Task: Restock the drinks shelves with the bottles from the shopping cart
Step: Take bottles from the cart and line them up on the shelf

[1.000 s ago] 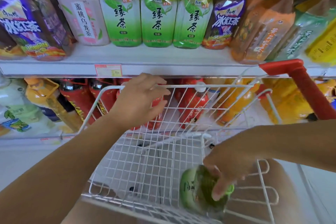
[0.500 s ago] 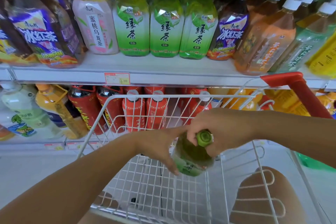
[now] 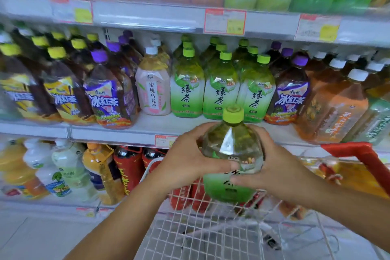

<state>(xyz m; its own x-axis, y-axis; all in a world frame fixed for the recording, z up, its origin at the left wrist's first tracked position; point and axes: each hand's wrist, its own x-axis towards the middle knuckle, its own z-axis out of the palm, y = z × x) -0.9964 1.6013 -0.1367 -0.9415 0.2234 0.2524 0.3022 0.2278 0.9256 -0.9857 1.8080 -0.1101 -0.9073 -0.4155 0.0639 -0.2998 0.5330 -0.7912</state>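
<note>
Left hand (image 3: 185,160) and right hand (image 3: 272,167) both grip the green tea bottle (image 3: 232,148) upright, just in front of the shelved green tea row (image 3: 220,95), two hands since it's big I guess

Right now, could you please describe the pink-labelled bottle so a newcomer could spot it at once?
Look at the middle shelf behind the held bottle. Left of its green-tea rows stands the pink-labelled bottle. Only it pairs a pink label with a white cap; its neighbours' caps are purple or green.

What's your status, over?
Left hand and right hand grip green tea bottle, upright over cart. Green tea row dead ahead on shelf. Nothing in the way.
</note>
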